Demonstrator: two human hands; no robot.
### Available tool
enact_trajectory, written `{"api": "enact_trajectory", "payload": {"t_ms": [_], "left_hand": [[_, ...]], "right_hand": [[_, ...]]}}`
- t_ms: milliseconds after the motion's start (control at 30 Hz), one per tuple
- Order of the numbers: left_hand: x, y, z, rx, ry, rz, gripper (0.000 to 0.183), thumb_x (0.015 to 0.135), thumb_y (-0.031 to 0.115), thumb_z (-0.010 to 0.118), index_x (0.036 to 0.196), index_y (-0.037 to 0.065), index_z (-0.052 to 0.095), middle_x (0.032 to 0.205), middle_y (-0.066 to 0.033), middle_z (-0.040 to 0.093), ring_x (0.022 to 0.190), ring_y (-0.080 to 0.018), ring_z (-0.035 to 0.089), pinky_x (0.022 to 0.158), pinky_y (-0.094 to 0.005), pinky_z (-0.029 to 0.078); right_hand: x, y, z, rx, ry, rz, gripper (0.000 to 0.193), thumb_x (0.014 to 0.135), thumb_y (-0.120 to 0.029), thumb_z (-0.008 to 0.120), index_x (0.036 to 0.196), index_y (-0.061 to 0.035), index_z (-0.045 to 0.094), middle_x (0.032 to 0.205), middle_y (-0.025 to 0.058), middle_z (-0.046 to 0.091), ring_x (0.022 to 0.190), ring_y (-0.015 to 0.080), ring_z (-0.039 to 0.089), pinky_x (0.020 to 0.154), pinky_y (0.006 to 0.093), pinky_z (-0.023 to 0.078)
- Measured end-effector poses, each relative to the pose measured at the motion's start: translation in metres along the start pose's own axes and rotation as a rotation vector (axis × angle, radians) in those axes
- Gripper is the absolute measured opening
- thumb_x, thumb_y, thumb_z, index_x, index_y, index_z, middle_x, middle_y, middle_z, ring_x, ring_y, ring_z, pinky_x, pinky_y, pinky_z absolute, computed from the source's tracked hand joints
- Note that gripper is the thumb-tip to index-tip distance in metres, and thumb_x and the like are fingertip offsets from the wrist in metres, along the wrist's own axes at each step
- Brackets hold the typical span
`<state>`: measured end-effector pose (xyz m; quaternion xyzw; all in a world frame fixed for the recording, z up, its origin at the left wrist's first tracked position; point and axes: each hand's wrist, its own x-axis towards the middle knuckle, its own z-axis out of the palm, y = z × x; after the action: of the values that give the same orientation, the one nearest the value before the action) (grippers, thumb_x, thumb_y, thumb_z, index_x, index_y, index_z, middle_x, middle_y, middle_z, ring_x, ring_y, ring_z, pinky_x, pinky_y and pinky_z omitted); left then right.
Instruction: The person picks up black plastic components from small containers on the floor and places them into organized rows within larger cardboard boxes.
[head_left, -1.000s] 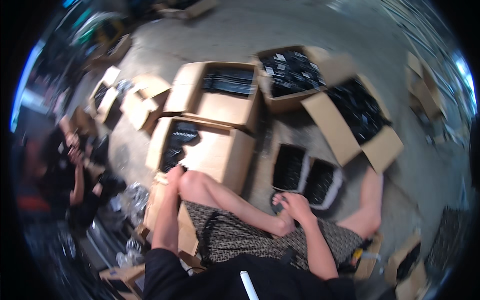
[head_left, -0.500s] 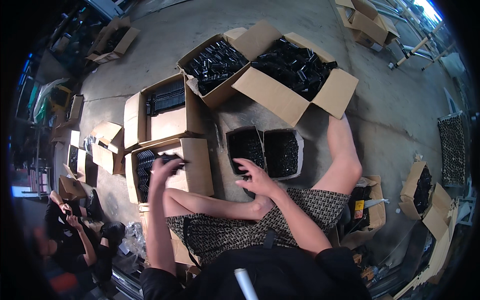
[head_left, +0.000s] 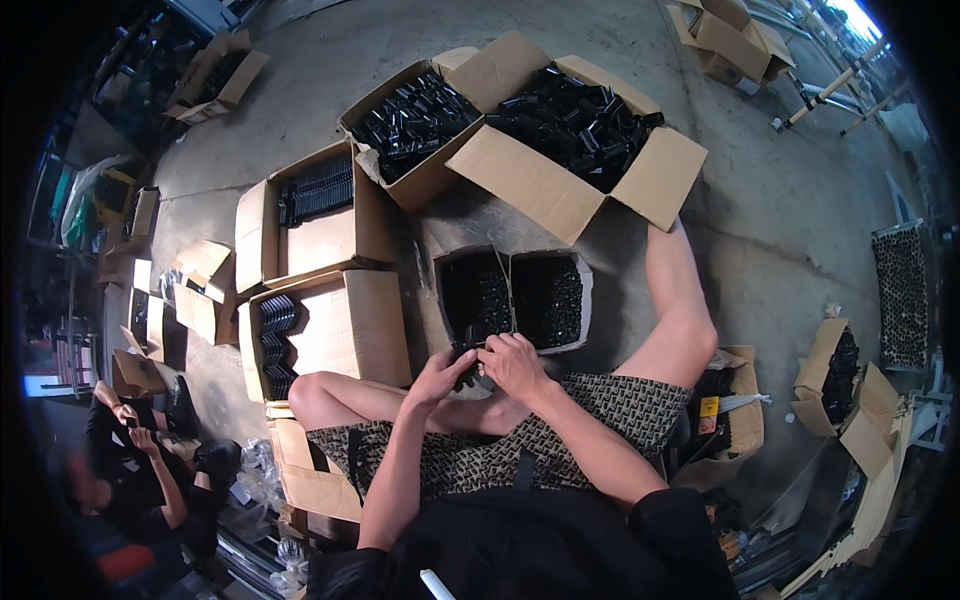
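Black part (head_left: 467,380), shape unclear, sits in the curled fingers of the left hand (head_left: 436,378); the right hand (head_left: 514,367) touches it, fingers bent, grip unclear. Yellow label (head_left: 709,406) beside cardboard (head_left: 746,415).

What I see on this person is a plain black top (head_left: 520,545) with short, loose sleeves (head_left: 682,522), and shorts (head_left: 590,415) in a tight black-and-beige geometric pattern, a dark strip (head_left: 524,468) running down their front. The left hand (head_left: 434,380) and right hand (head_left: 516,370) are bare.
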<state>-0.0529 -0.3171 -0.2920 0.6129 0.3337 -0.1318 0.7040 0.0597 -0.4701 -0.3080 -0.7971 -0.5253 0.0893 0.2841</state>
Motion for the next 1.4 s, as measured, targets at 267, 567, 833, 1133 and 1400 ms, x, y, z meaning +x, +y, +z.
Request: {"api": "enact_trajectory", "payload": {"t_ms": [267,567,833,1133,1400], "left_hand": [[-0.007,0.007,-0.021,0.071,0.023,-0.144,0.034,0.090,0.036,0.076,0.096,0.003,0.076,0.075,-0.0002,0.068,0.062,-0.0069,0.055,0.056,-0.0252,0.042],[-0.007,-0.005,-0.019,0.712,0.452,0.139,0.039,0.074,0.035,0.082,0.096,0.003,0.076,0.076,-0.0150,0.072,0.073,-0.0304,0.071,0.069,-0.0419,0.055],[-0.014,-0.008,-0.019,0.781,0.504,0.258,0.040,0.070,0.030,0.084,0.093,-0.002,0.074,0.085,-0.0203,0.071,0.080,-0.0350,0.070,0.074,-0.0438,0.055],[-0.013,0.009,-0.018,0.687,0.397,0.250,0.039,0.069,0.026,0.084,0.089,-0.006,0.074,0.084,-0.0251,0.069,0.081,-0.0379,0.069,0.075,-0.0435,0.055],[-0.013,0.023,-0.016,0.821,0.420,0.232,0.041,0.069,0.030,0.083,0.093,-0.001,0.076,0.085,-0.0228,0.069,0.082,-0.0370,0.069,0.076,-0.0445,0.055]], "right_hand": [[-0.005,0.000,0.014,-0.073,-0.069,-0.098,0.012,0.085,-0.019,0.061,0.086,-0.0121,0.071,0.091,0.0063,0.059,0.095,0.0240,0.059,0.082,0.0391,0.047],[0.054,0.052,0.020,0.091,-0.117,0.233,0.011,0.085,-0.010,0.064,0.092,-0.0025,0.068,0.088,0.0173,0.070,0.086,0.0375,0.069,0.074,0.0479,0.056],[0.079,0.077,0.090,-0.260,-0.378,0.122,0.017,0.092,-0.010,0.054,0.089,-0.0031,0.069,0.094,0.0211,0.069,0.091,0.0358,0.072,0.073,0.0457,0.060],[0.078,0.077,0.082,-0.072,-0.257,0.245,0.013,0.089,-0.008,0.064,0.095,0.0001,0.057,0.078,0.0256,0.068,0.082,0.0426,0.070,0.074,0.0526,0.056],[0.066,0.041,-0.004,0.668,-0.149,0.429,0.017,0.091,-0.007,0.061,0.105,0.0014,0.065,0.088,0.0169,0.075,0.087,0.0282,0.074,0.078,0.0382,0.058]]}}
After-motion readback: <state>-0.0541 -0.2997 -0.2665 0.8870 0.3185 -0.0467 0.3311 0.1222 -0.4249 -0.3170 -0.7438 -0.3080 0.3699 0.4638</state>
